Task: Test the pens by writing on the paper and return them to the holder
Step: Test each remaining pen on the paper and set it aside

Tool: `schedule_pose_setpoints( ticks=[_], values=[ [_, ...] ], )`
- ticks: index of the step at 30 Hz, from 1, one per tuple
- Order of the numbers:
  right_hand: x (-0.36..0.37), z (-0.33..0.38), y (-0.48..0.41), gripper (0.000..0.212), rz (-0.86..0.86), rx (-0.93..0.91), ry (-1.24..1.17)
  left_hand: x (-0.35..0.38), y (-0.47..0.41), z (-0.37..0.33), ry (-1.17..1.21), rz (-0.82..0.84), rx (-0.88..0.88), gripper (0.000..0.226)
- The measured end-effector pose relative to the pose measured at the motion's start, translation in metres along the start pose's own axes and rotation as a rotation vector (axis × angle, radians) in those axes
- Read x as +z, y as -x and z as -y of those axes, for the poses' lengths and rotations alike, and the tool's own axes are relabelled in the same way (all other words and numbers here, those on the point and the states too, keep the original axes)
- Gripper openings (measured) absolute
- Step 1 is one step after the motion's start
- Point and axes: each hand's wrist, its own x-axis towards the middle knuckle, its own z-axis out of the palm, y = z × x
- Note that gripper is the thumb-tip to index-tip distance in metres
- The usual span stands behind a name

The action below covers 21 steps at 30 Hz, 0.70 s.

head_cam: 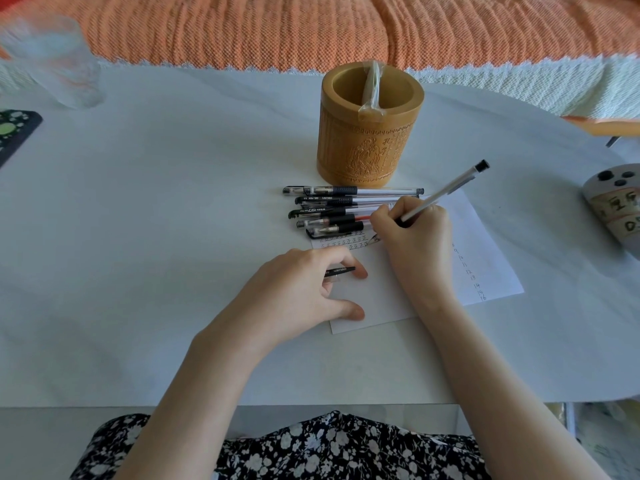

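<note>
While right hand (pixel 412 233) grips pen (pixel 446 194) (tip on paper (pixel 491 258)), left hand (pixel 304 285) prob. pinches cap (pixel 341 271).

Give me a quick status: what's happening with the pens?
Right hand writing with pen on paper. Left hand holding cap. Five pens waiting beside holder. Nothing blocking.

**Single head cam, forward-down over the desk**

One view only, so no overlap with another. Wide-angle, worn on the head, pitched down at the white table (pixel 138 237) from the seated side. Close range: both forearms enter from the bottom edge, lap visible under the near table edge. Far edge of frame reaches the orange cloth (pixel 242 29) beyond the table. Straight edges bow toward the corners.
</note>
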Motion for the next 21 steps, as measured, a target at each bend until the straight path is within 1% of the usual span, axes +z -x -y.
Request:
schedule_pose_setpoints(
  ticks=[21],
  values=[
    [-0.0018, 0.0012, -0.0010, 0.043, -0.006, 0.014, 0.024, -0.0007, 0.0011, -0.0005, -0.007, 0.003, -0.004, 0.033]
  ],
)
